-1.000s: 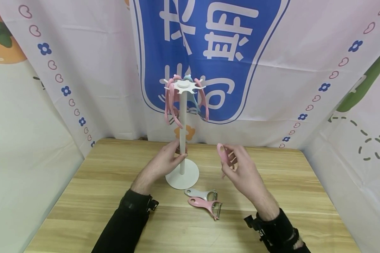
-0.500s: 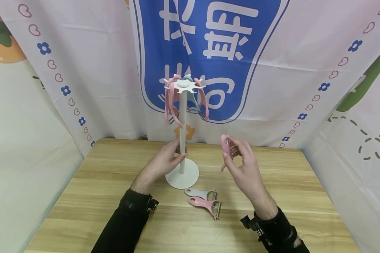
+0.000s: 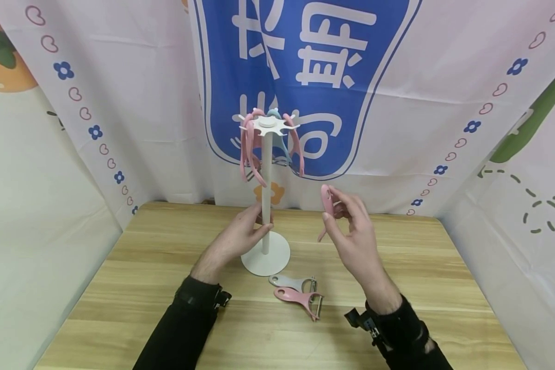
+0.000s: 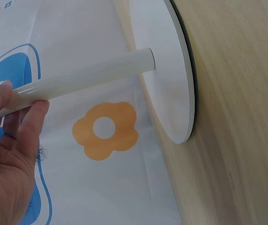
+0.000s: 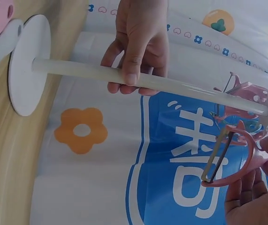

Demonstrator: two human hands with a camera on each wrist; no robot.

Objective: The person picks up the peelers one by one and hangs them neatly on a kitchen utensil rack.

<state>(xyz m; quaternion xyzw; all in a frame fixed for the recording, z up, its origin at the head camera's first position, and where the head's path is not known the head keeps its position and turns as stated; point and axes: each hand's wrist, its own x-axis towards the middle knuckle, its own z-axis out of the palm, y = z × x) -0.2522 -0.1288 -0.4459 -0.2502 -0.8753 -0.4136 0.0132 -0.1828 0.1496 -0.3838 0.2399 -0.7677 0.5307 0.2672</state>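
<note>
A white stand (image 3: 266, 195) with a round base and a notched top disc rises from the table. My left hand (image 3: 238, 234) grips its pole at about mid-height, thumb and fingers around it, as the left wrist view also shows on the pole (image 4: 91, 72). To the right of the pole, my right hand (image 3: 357, 236) pinches a pink peeler (image 3: 326, 199) by its handle, the holed end up. In the right wrist view the peeler's pink frame (image 5: 251, 161) and metal blade show apart from the stand. Pink peelers (image 3: 248, 149) and a blue peeler (image 3: 283, 146) hang from the top disc.
On the table (image 3: 166, 308) before the base lie a light grey peeler (image 3: 287, 281) and another pink peeler (image 3: 292, 295), side by side with their blade ends overlapping. Behind the table hangs a printed cloth (image 3: 166, 103); cloth also lines both sides.
My right hand has lifted the pink peeler higher; it first shifted slightly right, then back a little left. My left hand keeps its place on the pole.
</note>
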